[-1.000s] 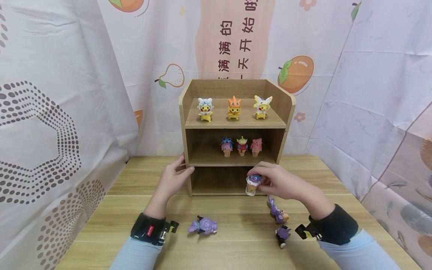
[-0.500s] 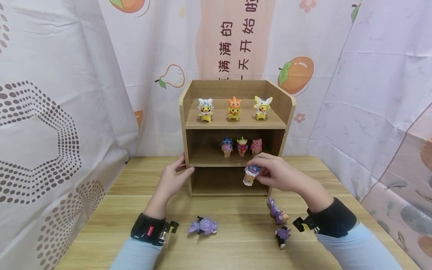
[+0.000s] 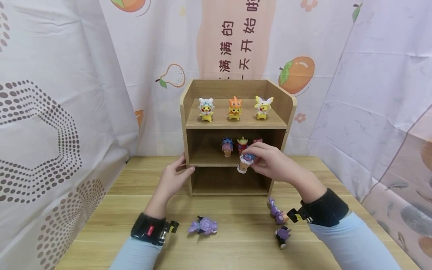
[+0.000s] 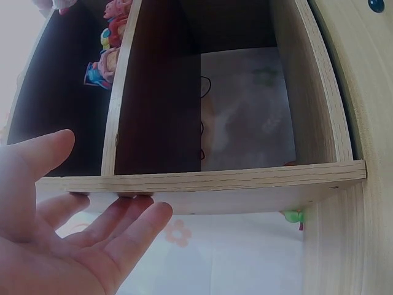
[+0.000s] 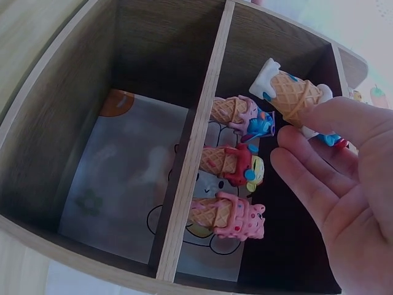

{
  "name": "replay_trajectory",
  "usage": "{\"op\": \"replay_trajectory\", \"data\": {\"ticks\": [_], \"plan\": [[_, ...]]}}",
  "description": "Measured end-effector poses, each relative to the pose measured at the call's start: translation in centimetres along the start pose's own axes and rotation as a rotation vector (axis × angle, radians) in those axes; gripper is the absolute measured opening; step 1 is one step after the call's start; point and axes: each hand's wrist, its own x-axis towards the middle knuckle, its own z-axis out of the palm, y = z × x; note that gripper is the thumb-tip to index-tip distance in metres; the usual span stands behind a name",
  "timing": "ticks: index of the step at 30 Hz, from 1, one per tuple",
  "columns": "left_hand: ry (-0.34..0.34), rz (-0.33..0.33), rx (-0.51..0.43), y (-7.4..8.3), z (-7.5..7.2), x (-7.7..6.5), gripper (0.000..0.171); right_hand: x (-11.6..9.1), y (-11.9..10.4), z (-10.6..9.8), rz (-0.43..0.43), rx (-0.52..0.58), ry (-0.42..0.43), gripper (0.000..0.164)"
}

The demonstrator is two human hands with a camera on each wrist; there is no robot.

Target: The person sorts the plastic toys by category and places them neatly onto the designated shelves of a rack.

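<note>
My right hand (image 3: 278,163) pinches a blue-headed ice-cream-cone figurine (image 3: 244,165) between thumb and fingers, tilted, in front of the middle shelf. In the right wrist view its waffle cone (image 5: 293,92) with a white base points up and left. On that shelf stand three more cone figurines: a blue-and-pink one (image 3: 227,148), a green-headed red one (image 5: 236,167) and a pink one (image 5: 230,216). My left hand (image 3: 173,182) lies against the left side panel of the wooden shelf unit (image 3: 236,126); its fingers (image 4: 138,233) touch the panel's outer face, thumb held apart.
Three yellow figurines in costumes stand on the top shelf, among them an orange-hooded one (image 3: 234,108). On the table (image 3: 236,247) lie a purple figurine (image 3: 203,226) at left and two more purple figurines (image 3: 282,236) at right. A printed curtain (image 3: 162,45) hangs behind.
My right hand has lifted the blue-headed cone figurine from the bottom compartment's level up and left to the middle shelf's front. My left hand stays put.
</note>
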Motion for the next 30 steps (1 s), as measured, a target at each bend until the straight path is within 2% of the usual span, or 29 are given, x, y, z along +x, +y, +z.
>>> {"op": "replay_trajectory", "data": {"ticks": [8, 15, 20, 30], "plan": [[-0.006, -0.013, -0.004, 0.2, 0.0, -0.1, 0.069, 1.1, 0.3, 0.4, -0.004, -0.041, 0.004, 0.046], [-0.009, -0.007, -0.006, 0.2, 0.0, -0.1, 0.069, 2.3, 0.3, 0.7, 0.032, -0.029, -0.039, 0.045], [-0.006, 0.008, -0.005, 0.1, 0.0, 0.0, 0.069, 3.2, 0.2, 1.1, 0.049, -0.061, -0.066, 0.043], [-0.003, 0.002, 0.004, 0.0, 0.0, 0.1, 0.068, 5.1, 0.2, 1.7, 0.046, -0.078, -0.095, 0.041]]}}
